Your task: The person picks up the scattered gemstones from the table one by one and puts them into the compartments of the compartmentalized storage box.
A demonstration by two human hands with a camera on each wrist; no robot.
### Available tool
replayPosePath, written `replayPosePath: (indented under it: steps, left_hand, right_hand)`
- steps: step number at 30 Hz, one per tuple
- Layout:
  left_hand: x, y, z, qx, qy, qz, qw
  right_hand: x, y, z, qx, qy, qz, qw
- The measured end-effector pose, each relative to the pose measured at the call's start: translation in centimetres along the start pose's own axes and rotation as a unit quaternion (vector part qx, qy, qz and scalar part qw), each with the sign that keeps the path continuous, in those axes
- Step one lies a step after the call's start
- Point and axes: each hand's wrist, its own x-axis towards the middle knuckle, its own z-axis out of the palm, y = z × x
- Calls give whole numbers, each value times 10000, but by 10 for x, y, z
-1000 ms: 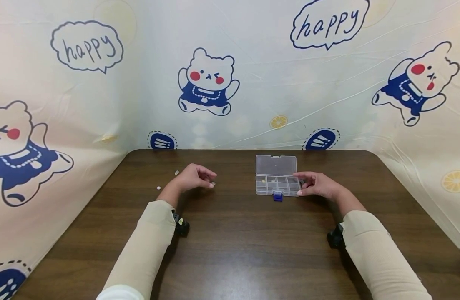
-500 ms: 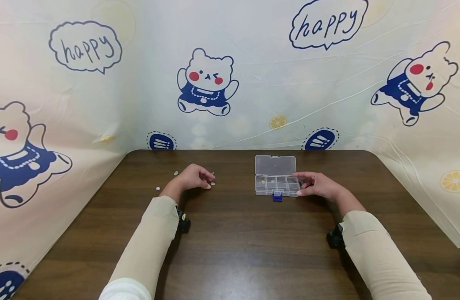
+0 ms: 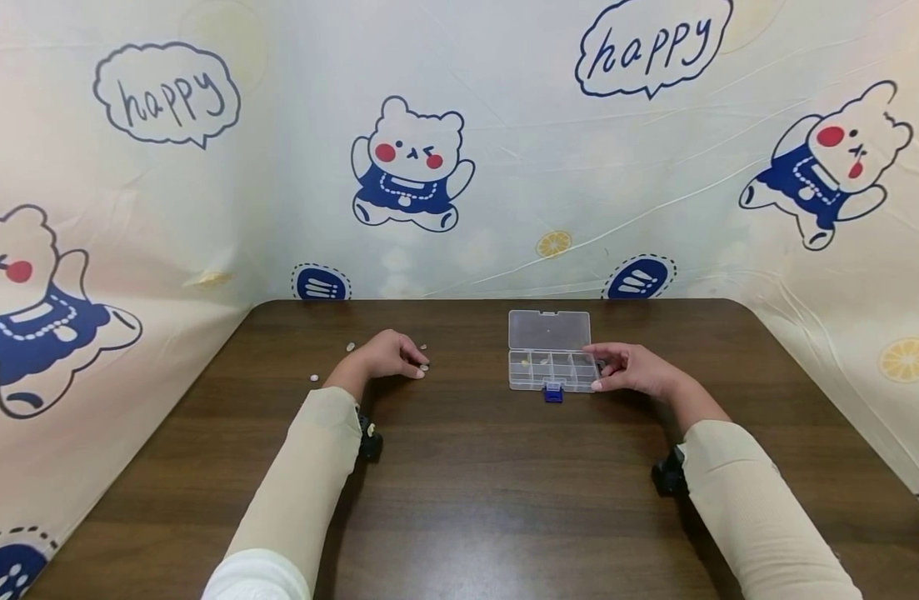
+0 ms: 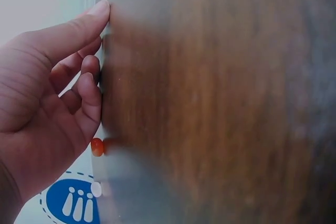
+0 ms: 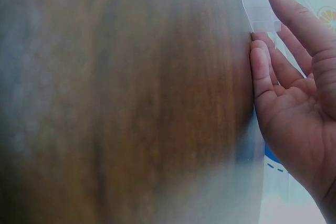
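Observation:
In the head view my left hand (image 3: 387, 356) rests at the table, thumb and fingertips spread around a small pale bead-like piece (image 3: 425, 367). The left wrist view leaves a gap between thumb and fingers, and that piece cannot be made out there. My right hand (image 3: 631, 368) holds the right end of a clear plastic compartment box (image 3: 552, 385), thumb at the front corner, fingers at the back. Its lid (image 3: 551, 331) lies back, and a blue latch (image 3: 553, 393) hangs in front. Small yellowish and whitish pieces lie in the left compartments.
More small pieces lie on the brown table (image 3: 459, 483): one (image 3: 424, 347) behind my left fingertips, one (image 3: 350, 347) behind the wrist and another (image 3: 314, 378) further left. An orange bead (image 4: 97, 147) shows in the left wrist view. A printed cloth (image 3: 504, 167) hangs behind.
My left hand drew slightly left, uncovering two small pieces, then its thumb and fingertips came back around the nearer one. The right hand and box have stayed put.

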Motion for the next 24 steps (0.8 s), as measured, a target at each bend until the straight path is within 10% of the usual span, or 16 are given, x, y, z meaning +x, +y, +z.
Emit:
replayPosePath:
  steps: [24]
  left_hand:
    - [-4, 1, 6, -956, 317, -437, 9940]
  right_hand:
    - [0, -1, -1, 49, -47, 69, 10000]
